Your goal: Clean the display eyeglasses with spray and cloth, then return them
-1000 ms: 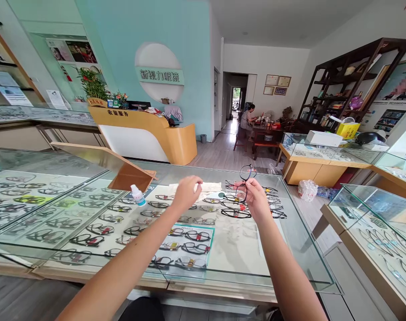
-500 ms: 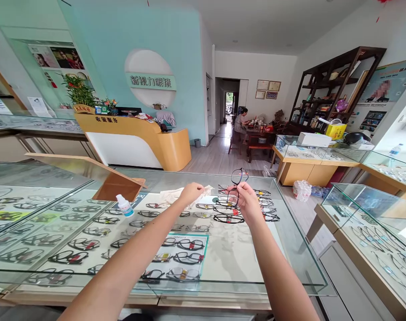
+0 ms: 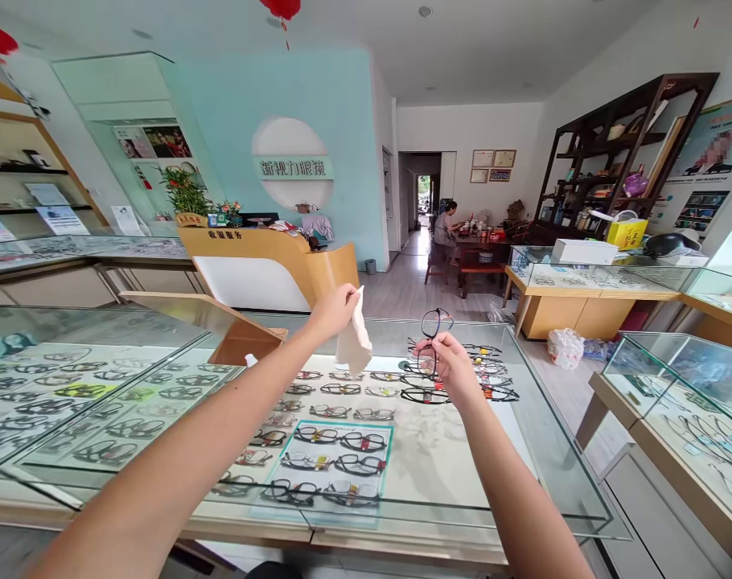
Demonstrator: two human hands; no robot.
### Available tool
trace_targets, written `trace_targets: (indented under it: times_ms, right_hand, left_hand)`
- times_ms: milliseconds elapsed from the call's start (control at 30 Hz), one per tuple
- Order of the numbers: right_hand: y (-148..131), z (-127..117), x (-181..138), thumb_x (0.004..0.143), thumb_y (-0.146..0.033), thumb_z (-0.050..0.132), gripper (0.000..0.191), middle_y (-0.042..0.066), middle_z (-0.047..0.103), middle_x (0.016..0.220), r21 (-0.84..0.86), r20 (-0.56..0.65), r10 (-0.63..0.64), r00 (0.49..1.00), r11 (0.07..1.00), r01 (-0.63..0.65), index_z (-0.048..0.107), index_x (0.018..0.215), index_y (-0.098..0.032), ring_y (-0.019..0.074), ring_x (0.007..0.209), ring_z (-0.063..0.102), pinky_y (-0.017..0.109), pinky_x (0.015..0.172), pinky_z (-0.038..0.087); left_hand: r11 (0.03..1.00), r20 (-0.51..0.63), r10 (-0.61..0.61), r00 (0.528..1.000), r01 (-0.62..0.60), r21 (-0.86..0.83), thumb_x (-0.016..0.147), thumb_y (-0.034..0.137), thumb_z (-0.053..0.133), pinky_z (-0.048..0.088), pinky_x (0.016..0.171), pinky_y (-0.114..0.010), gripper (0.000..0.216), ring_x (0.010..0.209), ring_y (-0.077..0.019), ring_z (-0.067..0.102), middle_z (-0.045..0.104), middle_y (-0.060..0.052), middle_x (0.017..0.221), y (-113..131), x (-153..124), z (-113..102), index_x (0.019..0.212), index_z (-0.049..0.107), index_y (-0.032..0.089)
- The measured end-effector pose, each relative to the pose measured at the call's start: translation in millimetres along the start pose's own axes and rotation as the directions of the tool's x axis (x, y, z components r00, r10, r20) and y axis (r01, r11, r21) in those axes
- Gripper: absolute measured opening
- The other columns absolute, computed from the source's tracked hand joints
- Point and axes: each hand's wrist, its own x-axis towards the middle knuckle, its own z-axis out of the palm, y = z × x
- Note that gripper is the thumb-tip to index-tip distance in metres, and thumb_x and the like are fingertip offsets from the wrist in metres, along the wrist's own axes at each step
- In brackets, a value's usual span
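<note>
Left hand (image 3: 335, 312) pinches a cloth (image 3: 355, 344), which hangs down; to its right, apart, glasses (image 3: 427, 360) stand on end above the glass case (image 3: 402, 536), long axis near upright, pinched by the right hand (image 3: 456, 366)

Daylight glares in the far doorway (image 3: 424, 195) and gleams on the floor (image 3: 418, 241)

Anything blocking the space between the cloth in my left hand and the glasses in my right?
Nothing visible does. The cloth hangs from the left hand, the right hand holds the glasses, and the gap between them looks open, with the display case below.
</note>
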Motion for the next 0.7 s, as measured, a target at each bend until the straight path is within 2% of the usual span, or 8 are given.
trace_targets:
  times_ms: [133,267,333,467,567,700]
  right_hand:
    - [0.0,0.7,-0.7,0.085,-0.049,0.090,0.039,0.006,0.081,0.099,0.002,0.003,-0.003,1.000,1.000,0.003,0.059,0.088,-0.024,0.0217,0.090,0.077,0.028,0.071,0.059]
    - [-1.1,1.2,-1.9,0.085,-0.049,0.089,0.039,0.006,0.081,0.099,-0.001,0.030,0.011,0.999,1.000,-0.011,0.059,0.088,-0.024,0.0216,0.094,0.077,0.027,0.072,0.059]
    - [-1.9,2.0,-2.8,0.086,-0.049,0.089,0.040,0.006,0.081,0.099,-0.006,0.041,0.014,0.999,1.000,-0.013,0.059,0.088,-0.024,0.0213,0.093,0.076,0.027,0.073,0.059]
    - [-2.8,5.4,-4.8,0.085,-0.050,0.090,0.041,0.006,0.081,0.100,-0.004,0.049,0.025,0.999,1.000,-0.024,0.059,0.089,-0.024,0.0214,0.093,0.077,0.027,0.073,0.058]
    - [-2.8,9.9,-6.3,0.084,-0.051,0.091,0.042,0.006,0.081,0.100,-0.001,0.061,0.050,0.997,0.999,-0.050,0.059,0.087,-0.023,0.0212,0.092,0.077,0.027,0.072,0.058]
    - [-1.5,15.3,-7.8,0.084,-0.053,0.091,0.043,0.007,0.081,0.098,-0.012,0.079,0.074,0.994,0.997,-0.073,0.059,0.086,-0.023,0.0215,0.087,0.077,0.029,0.072,0.059]
  left_hand:
    - [0.998,0.022,0.034,0.999,-0.033,-0.053,0.098,0.046,0.057,0.037,0.066,-0.032,0.026,0.076,-0.0226,0.063,0.073,-0.004,0.083,25.4,0.2,-24.1,0.086,0.062,0.024]
    - [0.945,0.135,-0.064,0.989,0.104,-0.310,0.089,0.050,0.071,0.043,0.062,-0.030,0.030,0.070,-0.0198,0.064,0.072,-0.002,0.079,44.3,-9.8,-27.5,0.089,0.062,0.022]
    - [0.875,0.223,-0.125,0.967,0.213,-0.434,0.087,0.051,0.075,0.048,0.062,-0.029,0.033,0.067,-0.0189,0.065,0.070,-0.001,0.075,53.8,-20.6,-23.8,0.090,0.058,0.022]
    - [0.686,0.461,-0.179,0.869,0.446,-0.575,0.089,0.046,0.077,0.060,0.072,-0.036,0.035,0.073,-0.0204,0.073,0.075,-0.003,0.081,72.3,-47.4,-13.2,0.093,0.052,0.023]
    - [0.568,0.536,-0.103,0.838,0.491,-0.660,0.090,0.047,0.078,0.062,0.083,-0.039,0.036,0.081,-0.0210,0.077,0.077,-0.005,0.089,82.6,-64.9,-4.2,0.096,0.052,0.022]
    - [0.423,0.527,0.029,0.849,0.467,-0.776,0.086,0.053,0.083,0.061,0.093,-0.043,0.047,0.087,-0.0205,0.077,0.076,-0.004,0.096,92.8,-80.2,8.1,0.097,0.049,0.023]
